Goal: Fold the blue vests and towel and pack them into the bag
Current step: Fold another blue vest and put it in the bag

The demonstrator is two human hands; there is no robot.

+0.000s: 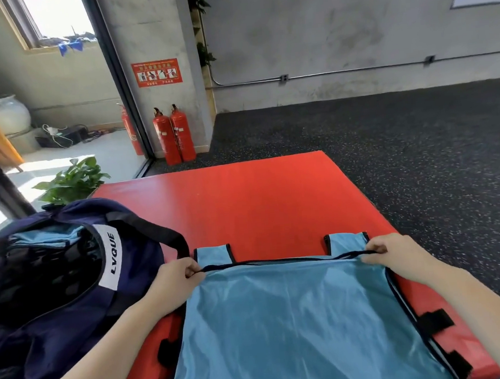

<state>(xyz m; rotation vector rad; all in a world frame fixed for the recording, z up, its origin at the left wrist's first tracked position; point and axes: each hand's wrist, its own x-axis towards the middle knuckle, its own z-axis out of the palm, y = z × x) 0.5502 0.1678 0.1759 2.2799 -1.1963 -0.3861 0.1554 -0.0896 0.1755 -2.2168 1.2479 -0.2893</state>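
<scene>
A blue vest (293, 319) lies spread on a red mat (259, 206), its near part running out of view at the bottom edge. Its two shoulder straps point to the far side and lie flat on the mat. The left hand (176, 276) pinches the dark-trimmed edge of the vest at its left end, fingers curled round the trim. The right hand (390, 252) pinches the same edge at its right end, so the trim runs taut between the two hands just over the straps.

To the left, touching the mat's left side, sits a navy bag (57, 291) with its top gaping open and a white label reading LVQUE. Light blue cloth (46, 239) shows inside at its far end. A black bag handle (160, 237) arches over toward the left hand.

Two red fire extinguishers (174, 135) stand against a pillar at the far side, and a leafy plant (73, 181) sits beyond the bag.
</scene>
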